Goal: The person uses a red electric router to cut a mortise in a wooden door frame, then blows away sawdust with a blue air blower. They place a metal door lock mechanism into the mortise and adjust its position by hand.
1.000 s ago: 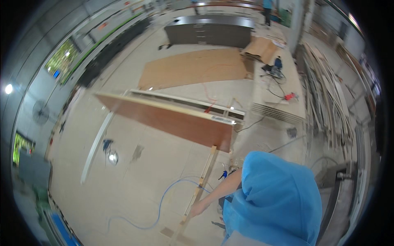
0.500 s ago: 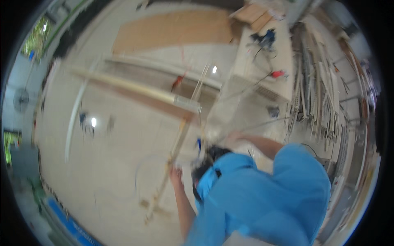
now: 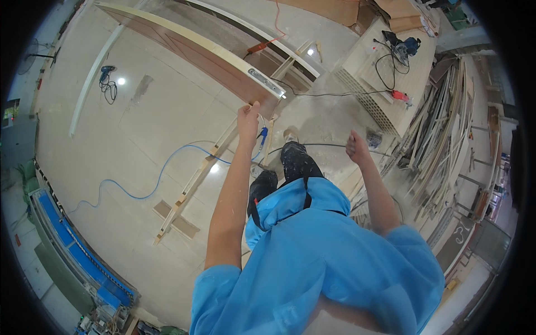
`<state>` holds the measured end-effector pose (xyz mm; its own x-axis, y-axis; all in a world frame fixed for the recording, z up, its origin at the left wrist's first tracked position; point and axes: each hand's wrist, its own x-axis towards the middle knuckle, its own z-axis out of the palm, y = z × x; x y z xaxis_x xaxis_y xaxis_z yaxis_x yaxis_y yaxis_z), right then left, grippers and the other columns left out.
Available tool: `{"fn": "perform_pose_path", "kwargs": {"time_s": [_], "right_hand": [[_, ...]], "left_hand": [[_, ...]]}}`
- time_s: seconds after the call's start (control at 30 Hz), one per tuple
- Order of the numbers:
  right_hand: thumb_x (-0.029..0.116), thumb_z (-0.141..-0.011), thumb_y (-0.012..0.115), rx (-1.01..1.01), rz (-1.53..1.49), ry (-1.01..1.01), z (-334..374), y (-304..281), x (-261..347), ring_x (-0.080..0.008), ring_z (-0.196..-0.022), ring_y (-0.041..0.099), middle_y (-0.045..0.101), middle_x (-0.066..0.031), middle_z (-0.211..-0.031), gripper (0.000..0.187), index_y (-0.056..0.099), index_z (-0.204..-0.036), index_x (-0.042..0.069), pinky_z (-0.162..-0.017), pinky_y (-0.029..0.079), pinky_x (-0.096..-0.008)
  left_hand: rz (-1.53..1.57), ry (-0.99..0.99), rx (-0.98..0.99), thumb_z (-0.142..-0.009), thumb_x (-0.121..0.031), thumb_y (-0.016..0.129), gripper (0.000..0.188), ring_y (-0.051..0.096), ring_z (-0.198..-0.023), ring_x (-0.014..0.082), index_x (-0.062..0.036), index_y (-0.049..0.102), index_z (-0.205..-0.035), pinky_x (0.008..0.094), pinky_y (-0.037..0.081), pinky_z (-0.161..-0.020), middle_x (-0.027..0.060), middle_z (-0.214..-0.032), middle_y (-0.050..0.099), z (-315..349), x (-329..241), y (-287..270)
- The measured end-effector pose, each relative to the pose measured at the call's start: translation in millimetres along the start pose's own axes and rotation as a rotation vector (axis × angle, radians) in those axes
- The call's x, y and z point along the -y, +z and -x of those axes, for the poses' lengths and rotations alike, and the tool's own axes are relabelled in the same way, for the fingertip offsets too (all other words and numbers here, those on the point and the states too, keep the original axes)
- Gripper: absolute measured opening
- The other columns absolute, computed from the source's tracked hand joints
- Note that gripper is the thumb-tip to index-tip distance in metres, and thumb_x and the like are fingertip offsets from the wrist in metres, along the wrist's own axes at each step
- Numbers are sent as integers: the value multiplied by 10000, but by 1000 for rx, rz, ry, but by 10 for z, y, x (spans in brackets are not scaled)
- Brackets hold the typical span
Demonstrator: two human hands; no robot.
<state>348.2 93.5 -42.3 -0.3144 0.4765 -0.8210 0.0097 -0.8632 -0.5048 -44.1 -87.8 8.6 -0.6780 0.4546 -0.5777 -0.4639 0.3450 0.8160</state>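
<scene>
My left hand [image 3: 248, 124] is closed just below the near end of a brown door panel [image 3: 212, 64] with a pale edge and a metal lock plate [image 3: 266, 82]. Whatever its fingers hold, if anything, is hidden. Close beside it is a blue air blow gun [image 3: 263, 134], its thin pale nozzle curving up toward the fingers; I cannot tell whether they touch. A blue hose [image 3: 167, 167] trails left over the floor. Off to the right, my right hand [image 3: 357, 148] is curled into a fist in the air, with nothing showing in it.
A long wooden strip [image 3: 192, 181] lies below the door. A corded drill [image 3: 107, 72] rests on the floor at left. On the pale stacked panels [image 3: 357, 61] at right sits a dark blue power tool [image 3: 401, 47]. Beyond are piled wooden strips [image 3: 438, 117]. An orange tool [image 3: 257, 48] lies behind the door.
My left hand has moved from beside the wooden strip up to the door's near end. My right hand has come back toward me and to the right. The view has shifted and sharpened.
</scene>
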Motion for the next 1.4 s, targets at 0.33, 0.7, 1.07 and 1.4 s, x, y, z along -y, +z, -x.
{"fn": "perform_pose_path", "kwargs": {"time_s": [0.33, 0.7, 1.07, 1.4], "right_hand": [[426, -1016, 663, 346, 73, -24, -1110, 2827, 1388, -85, -477, 330, 350, 69, -589, 458, 440, -695, 186, -458, 240, -275], [449, -1073, 551, 927, 310, 90, -1587, 4349, 1084, -102, -520, 278, 324, 47, -586, 521, 394, -675, 152, -493, 213, -285], [448, -1056, 584, 1106, 479, 76, -1663, 4569, 797, -91, -517, 342, 429, 25, -585, 528, 471, -649, 130, -505, 252, -269], [445, -1043, 592, 1103, 520, 12, -1673, 4535, 761, -116, -550, 398, 500, -27, -628, 523, 495, -652, 111, -504, 284, -284]], "left_hand": [[7, -24, -304, -957, -423, 702, 819, 600, -1249, 353, 100, 370, -1493, 406, 464, -1047, 295, -1356, 593, -476, -25, 870], [92, 16, -368, -948, -349, 746, 736, 645, -1174, 339, 87, 448, -1460, 414, 534, -956, 272, -1362, 601, -532, 123, 1025], [93, 18, -435, -944, -271, 746, 648, 645, -1157, 307, 68, 492, -1434, 394, 529, -956, 239, -1325, 626, -515, 150, 1081], [63, -2, -443, -915, -301, 759, 684, 642, -1222, 367, 65, 504, -1434, 434, 517, -1002, 271, -1343, 629, -511, 126, 1076]]}}
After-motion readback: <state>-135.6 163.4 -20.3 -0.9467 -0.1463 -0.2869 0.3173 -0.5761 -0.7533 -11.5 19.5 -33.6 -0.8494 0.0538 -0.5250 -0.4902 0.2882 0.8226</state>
